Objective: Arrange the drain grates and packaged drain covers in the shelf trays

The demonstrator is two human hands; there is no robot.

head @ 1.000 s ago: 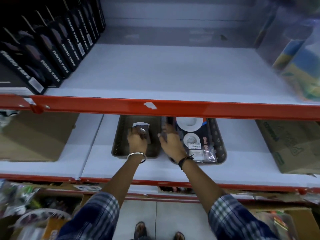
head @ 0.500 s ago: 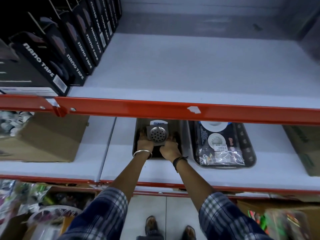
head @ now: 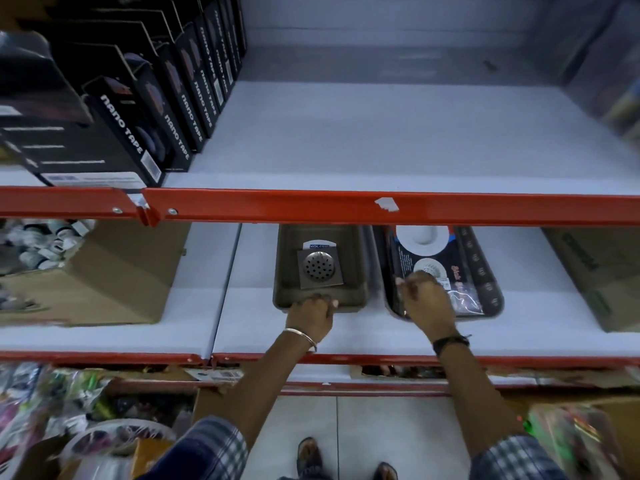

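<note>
A square steel drain grate [head: 319,268] with a round perforated centre lies in the grey-brown tray [head: 285,271] on the lower shelf. My left hand [head: 311,315] grips that tray's front rim. To the right stands a dark tray [head: 488,289] holding packaged drain covers [head: 429,251] in clear plastic. My right hand [head: 426,299] rests on the front of those packages, fingers curled on the plastic wrap. The rear of both trays is hidden behind the red shelf beam [head: 346,206].
Black nano tape boxes [head: 138,109] line the upper shelf at left. Cardboard boxes stand on the lower shelf at left [head: 114,271] and right [head: 595,275]. Mixed goods fill the bins below. My feet [head: 346,462] are on the tiled floor.
Both hands let go of the drain grate, which now lies flat in the left tray. My left hand dropped to the tray's front rim; my right hand moved right onto the packages.
</note>
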